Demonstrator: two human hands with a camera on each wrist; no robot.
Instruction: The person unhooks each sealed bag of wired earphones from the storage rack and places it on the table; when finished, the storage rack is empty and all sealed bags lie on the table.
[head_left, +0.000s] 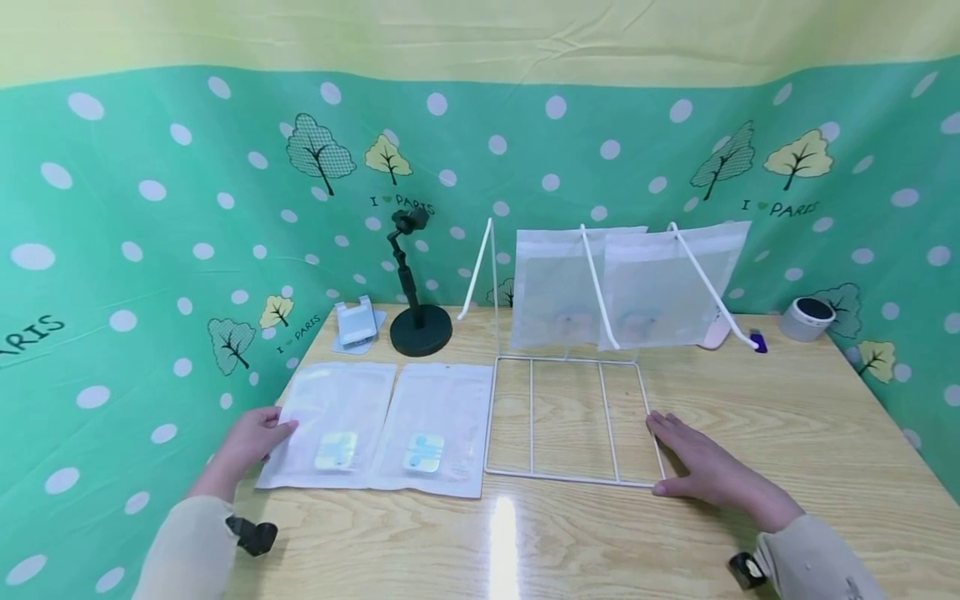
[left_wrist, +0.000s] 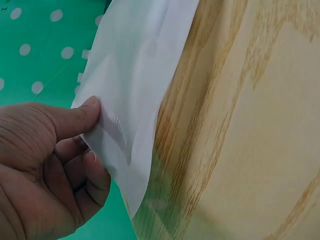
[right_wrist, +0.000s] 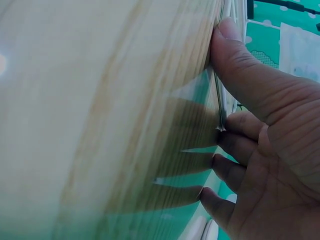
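Pouch (head_left: pixel 333 421) at nine o'clock on the worktop (head_left: pixel 787 433) is being pinched at its edge by the left hand (head_left: pixel 251 437), while the right hand (head_left: pixel 701 467), fingers relaxed, is pressing the wire rack (head_left: pixel 570 417), which probably needs steadying during a gentle lift.

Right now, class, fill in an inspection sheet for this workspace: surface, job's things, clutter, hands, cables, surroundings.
Surface: wooden table, glossy, glare near front edge.
Job's things: two flat pouches; left pouch at table edge, second pouch beside it; white wire rack with two pouches hanging.
Clutter: phone stand, white holder, tape roll.
Hands: left hand pinches the left pouch's edge; right hand rests flat on the rack's base corner.
Cables: nothing seen.
Surroundings: green polka-dot backdrop.
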